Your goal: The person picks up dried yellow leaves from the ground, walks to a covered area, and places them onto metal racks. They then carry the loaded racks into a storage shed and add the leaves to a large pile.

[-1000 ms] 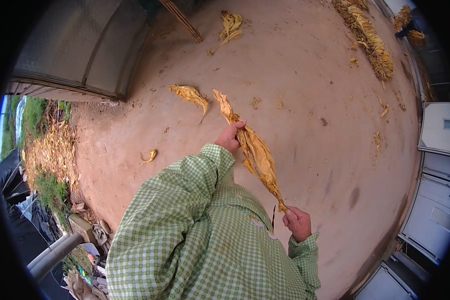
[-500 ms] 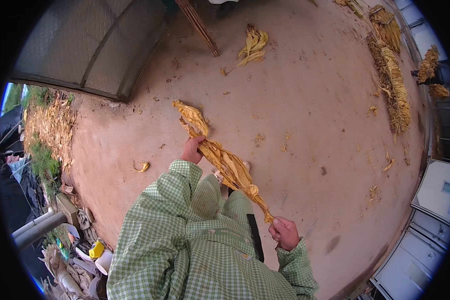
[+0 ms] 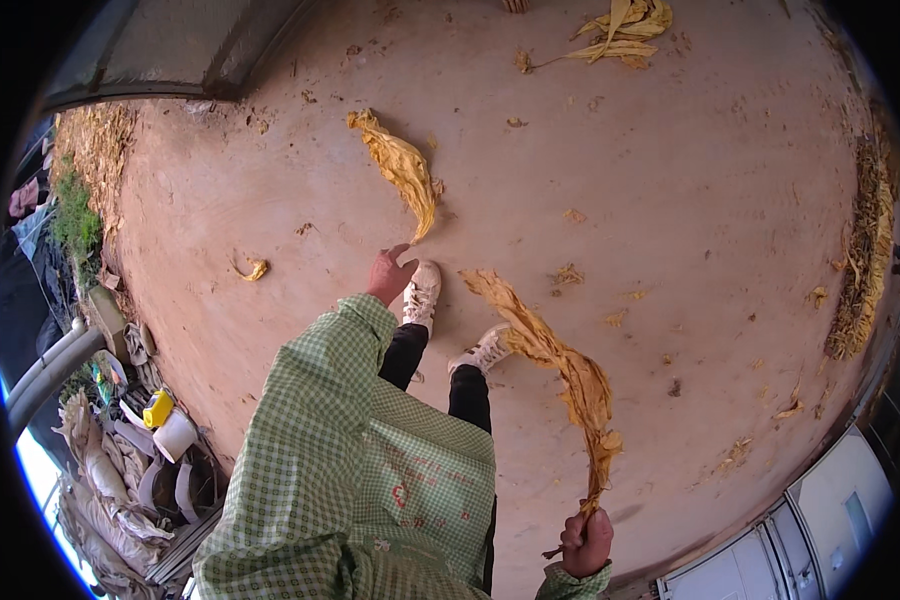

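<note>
While the right hand [image 3: 586,540] clutches a dried leaf [image 3: 585,385] by its stem end in the head view, the left hand [image 3: 388,275] is empty, spread near another leaf [image 3: 400,165] well inside the left edge of the floor [image 3: 190,250]; can't tell if they touch. Looks like a reaching step, calling for a light pinch: both look papery, crinkled, long.

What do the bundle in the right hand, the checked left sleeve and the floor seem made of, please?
The bundle in the right hand: dried leaves, matte and papery, judging by crinkled, golden folds and thin stalks. The checked left sleeve: probably thin woven cloth, possibly coated, as it creases softly. The floor: perhaps concrete or packed earth; it looks flat, dull and reddish.
</note>
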Demonstrator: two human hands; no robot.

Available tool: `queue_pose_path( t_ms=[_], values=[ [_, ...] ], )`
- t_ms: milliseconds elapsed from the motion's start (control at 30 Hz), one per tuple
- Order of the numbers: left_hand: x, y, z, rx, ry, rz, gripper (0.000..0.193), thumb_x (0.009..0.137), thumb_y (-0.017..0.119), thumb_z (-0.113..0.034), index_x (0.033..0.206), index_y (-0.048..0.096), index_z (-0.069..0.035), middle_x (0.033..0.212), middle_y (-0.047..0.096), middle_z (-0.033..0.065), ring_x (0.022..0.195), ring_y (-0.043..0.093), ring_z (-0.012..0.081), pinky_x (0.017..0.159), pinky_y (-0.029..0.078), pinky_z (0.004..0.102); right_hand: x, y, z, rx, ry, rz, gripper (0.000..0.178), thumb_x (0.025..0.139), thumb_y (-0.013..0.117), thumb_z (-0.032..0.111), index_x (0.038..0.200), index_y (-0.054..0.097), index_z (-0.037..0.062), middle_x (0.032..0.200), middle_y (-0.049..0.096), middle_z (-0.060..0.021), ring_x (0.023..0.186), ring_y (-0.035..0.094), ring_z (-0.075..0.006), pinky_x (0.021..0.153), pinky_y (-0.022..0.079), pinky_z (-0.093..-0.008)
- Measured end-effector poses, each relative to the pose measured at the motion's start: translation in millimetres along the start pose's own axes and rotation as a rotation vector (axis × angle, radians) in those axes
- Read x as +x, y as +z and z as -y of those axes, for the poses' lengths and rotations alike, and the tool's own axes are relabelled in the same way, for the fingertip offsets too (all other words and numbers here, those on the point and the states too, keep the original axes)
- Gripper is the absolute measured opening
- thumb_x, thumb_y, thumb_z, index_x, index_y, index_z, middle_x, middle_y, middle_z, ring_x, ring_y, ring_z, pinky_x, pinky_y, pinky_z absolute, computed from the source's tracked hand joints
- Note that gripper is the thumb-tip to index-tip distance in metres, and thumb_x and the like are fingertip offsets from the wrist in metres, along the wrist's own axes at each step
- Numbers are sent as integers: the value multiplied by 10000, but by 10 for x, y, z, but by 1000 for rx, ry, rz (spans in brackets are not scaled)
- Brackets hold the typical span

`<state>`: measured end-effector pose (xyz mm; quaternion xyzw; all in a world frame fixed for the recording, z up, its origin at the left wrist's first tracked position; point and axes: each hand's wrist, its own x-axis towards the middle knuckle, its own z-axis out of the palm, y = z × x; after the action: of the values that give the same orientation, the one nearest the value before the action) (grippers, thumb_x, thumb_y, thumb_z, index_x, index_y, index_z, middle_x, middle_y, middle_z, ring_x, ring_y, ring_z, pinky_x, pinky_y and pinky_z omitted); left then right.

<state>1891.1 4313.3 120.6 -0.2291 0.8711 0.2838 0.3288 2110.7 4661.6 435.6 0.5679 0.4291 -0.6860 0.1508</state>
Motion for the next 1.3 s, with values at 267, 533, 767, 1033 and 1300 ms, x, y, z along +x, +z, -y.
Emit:
queue_pose_path(
  t_ms=[267, 533, 767, 1033, 1300],
  values=[
    [1137, 1012, 259, 333, 82, 100, 528, 656, 610, -284, 1160, 494, -178, 1330, 226, 145, 1194, 294, 317, 943, 307, 414, 977, 170, -654, -35, 3, -146, 316, 876, 408, 264, 974, 475, -28, 542, 456, -48, 384, 308, -70, 351, 254, -203],
    [625, 732, 60, -469, 136, 64, 116, 763, 465, -6, 871, 507, -19, 741, 535, 80, 553, 539, 128, 535, 438, 244, 1223, 690, -384, -91, -95, -84, 282, 884, 385, 208, 988, 491, -32, 554, 442, -18, 393, 300, -39, 353, 242, -177],
    [-1727, -279, -1273, -817, 179, 646, 319, 802, 451, 41, 1080, 307, -21, 870, 528, 75, 725, 539, 116, 645, 440, 214, 951, 1572, -7, -141, -56, -41, 268, 879, 415, 219, 957, 527, -12, 757, 556, -33, 502, 372, -29, 395, 286, -148],
    [-2590, -879, -1797, -759, 312, 767, 308, 854, 455, -114, 1130, 381, 3, 989, 498, 76, 898, 495, 140, 765, 418, 261, 91, 1858, 487, -505, -580, 14, 269, 834, 454, 107, 1080, 506, 10, 693, 526, -15, 589, 460, -54, 504, 390, -198],
    [-2368, -1688, -3075, -1048, -194, 1088, 634, 798, 426, -520, 1203, 338, -41, 1115, 445, 134, 1022, 433, 248, 888, 340, 416, -319, 1879, 1552, -525, -673, 115, 368, 804, 430, 37, 1171, 430, 31, 747, 541, -103, 662, 536, -161, 626, 448, -267]
  ],
)
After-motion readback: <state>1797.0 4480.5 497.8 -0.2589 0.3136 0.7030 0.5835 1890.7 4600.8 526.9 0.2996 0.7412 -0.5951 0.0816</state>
